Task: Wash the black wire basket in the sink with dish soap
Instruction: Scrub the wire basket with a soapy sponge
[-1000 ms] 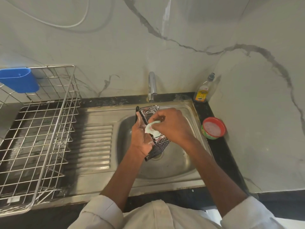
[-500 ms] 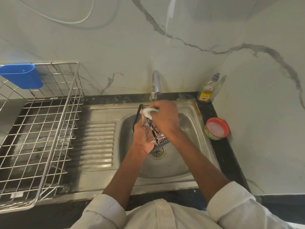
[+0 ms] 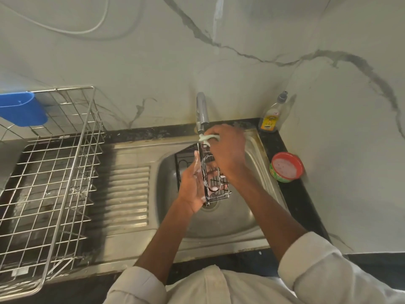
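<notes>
The black wire basket (image 3: pixel 215 189) stands on edge over the steel sink (image 3: pixel 252 218), streaked with white suds. My left hand (image 3: pixel 192 189) grips it from the left side, fingers wrapped onto the wires. My right hand (image 3: pixel 228 150) holds a pale green scrub pad (image 3: pixel 208 137) against the basket's top edge, just under the tap. The dish soap bottle (image 3: pixel 271 117) stands at the sink's back right corner.
A chrome tap (image 3: pixel 201 110) rises behind the basin. A red-rimmed tub of soap paste (image 3: pixel 286 166) sits on the black counter to the right. A steel wire dish rack (image 3: pixel 50 178) with a blue plastic holder (image 3: pixel 20 110) covers the drainboard at left.
My right hand has slid the scrub pad from the middle of the basket up to its top edge near the tap. The left hand keeps hold of the basket.
</notes>
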